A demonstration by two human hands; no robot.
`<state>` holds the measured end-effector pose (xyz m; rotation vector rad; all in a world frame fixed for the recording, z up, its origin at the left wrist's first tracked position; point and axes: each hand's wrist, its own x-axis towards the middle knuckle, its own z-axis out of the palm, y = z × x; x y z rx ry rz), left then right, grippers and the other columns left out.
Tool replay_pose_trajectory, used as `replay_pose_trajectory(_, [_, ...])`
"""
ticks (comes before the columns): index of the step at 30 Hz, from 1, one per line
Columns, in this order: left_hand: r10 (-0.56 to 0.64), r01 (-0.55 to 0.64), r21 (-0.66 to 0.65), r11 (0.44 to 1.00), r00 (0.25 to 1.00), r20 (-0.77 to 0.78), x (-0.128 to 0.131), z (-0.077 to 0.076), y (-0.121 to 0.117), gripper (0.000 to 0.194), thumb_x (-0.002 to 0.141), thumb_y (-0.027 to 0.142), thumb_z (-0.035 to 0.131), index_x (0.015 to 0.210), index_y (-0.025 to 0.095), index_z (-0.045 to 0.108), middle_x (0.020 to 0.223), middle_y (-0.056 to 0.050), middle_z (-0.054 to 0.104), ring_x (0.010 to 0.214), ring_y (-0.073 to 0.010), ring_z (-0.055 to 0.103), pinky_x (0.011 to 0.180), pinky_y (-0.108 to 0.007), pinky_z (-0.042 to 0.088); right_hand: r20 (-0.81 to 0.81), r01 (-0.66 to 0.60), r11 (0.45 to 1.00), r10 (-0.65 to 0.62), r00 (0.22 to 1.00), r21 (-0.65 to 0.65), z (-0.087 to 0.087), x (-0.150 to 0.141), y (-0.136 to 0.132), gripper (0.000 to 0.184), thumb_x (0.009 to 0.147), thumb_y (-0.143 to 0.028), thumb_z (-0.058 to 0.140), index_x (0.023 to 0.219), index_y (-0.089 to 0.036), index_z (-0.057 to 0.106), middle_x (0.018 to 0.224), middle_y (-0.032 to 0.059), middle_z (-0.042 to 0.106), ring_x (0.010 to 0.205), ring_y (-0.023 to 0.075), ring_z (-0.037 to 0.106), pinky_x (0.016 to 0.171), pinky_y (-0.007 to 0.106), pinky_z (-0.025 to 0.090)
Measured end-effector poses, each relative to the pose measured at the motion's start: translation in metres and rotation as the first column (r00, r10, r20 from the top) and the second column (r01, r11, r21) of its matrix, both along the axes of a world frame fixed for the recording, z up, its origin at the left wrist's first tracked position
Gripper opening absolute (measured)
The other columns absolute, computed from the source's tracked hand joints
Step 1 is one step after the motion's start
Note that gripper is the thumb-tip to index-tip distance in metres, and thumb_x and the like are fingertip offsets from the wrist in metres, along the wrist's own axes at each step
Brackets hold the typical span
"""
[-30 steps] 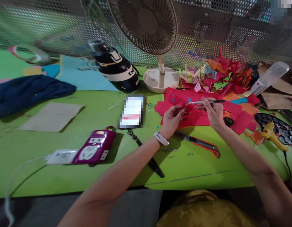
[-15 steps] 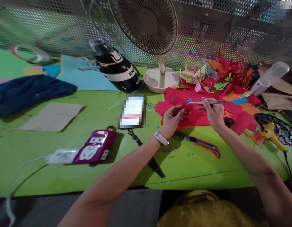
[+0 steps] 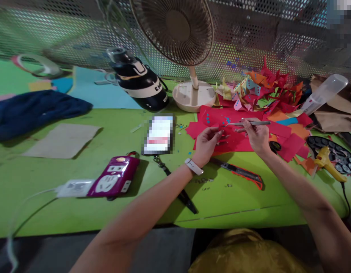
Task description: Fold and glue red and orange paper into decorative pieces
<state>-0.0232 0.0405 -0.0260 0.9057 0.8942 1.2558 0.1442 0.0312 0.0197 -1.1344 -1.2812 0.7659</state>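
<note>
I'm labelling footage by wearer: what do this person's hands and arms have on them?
The left hand has a pale wristband with small dark holes, like a watch strap. The right hand shows no band. Neither wears a glove; no sleeves show.

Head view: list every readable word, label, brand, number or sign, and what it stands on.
"EN", next letter unclear: white band of the black bottle.
White print below: too small.
Handwriting on the green table beside the phone: too blurred to read.
Phone screen: pixelated, unreadable.
Round sticker, purple power strip: too small to read.
Red marks, clear bottle: too small.
</note>
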Motion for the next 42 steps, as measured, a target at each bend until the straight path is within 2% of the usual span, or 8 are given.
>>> replay_pose_trajectory(12, [-0.015,0.016,0.032,0.999,1.000,-0.021,0.000,0.000,-0.002,0.032,0.072,0.036,0.081,0.092,0.018,0.062,0.085,-0.004,0.075,0.079,-0.0206,0.076,0.070,-0.032,0.063,-0.016,0.009,1.000,-0.010,1.000,-0.024,-0.001,-0.001,0.001,0.044,0.081,-0.064,0.063,0.085,-0.020,0.062,0.069,0.0022,0.074,0.060,0.0153,0.073,0.046,0.020,0.049])
replay_pose_trajectory(28, [0.001,-0.002,-0.020,1.000,1.000,-0.030,-0.001,-0.003,0.003,0.046,0.065,0.044,0.086,0.095,0.019,0.062,0.083,-0.002,0.075,0.074,-0.0193,0.075,0.058,-0.024,0.059,-0.013,0.051,0.998,-0.051,0.999,-0.023,0.002,0.003,0.000,0.040,0.082,-0.060,0.064,0.085,-0.021,0.062,0.067,0.0009,0.072,0.058,0.0163,0.072,0.046,0.023,0.047])
replay_pose_trajectory(32, [-0.013,0.014,0.008,1.000,0.999,-0.042,-0.001,-0.003,0.002,0.046,0.066,0.046,0.084,0.098,0.018,0.064,0.084,-0.003,0.075,0.076,-0.0200,0.076,0.061,-0.026,0.060,-0.065,0.011,0.998,-0.015,0.998,-0.064,-0.003,0.004,0.003,0.042,0.083,-0.062,0.062,0.087,-0.021,0.063,0.070,0.0017,0.074,0.058,0.0154,0.071,0.046,0.023,0.047])
replay_pose_trajectory(37, [-0.017,0.018,0.013,1.000,1.000,-0.020,-0.002,-0.004,0.001,0.042,0.068,0.041,0.084,0.098,0.018,0.065,0.083,-0.003,0.075,0.075,-0.0200,0.076,0.064,-0.028,0.061,-0.110,-0.009,0.996,0.000,0.994,-0.084,-0.010,0.004,0.007,0.042,0.082,-0.061,0.063,0.088,-0.020,0.063,0.074,0.0029,0.075,0.059,0.0147,0.072,0.046,0.021,0.047])
replay_pose_trajectory(42, [-0.008,0.008,0.011,1.000,1.000,-0.006,-0.002,-0.005,0.001,0.038,0.069,0.037,0.084,0.097,0.018,0.066,0.083,-0.002,0.075,0.077,-0.0198,0.076,0.065,-0.027,0.062,-0.139,-0.012,0.997,0.002,0.990,-0.076,-0.009,0.005,0.007,0.037,0.083,-0.057,0.066,0.088,-0.020,0.063,0.073,0.0024,0.075,0.057,0.0139,0.071,0.046,0.021,0.046])
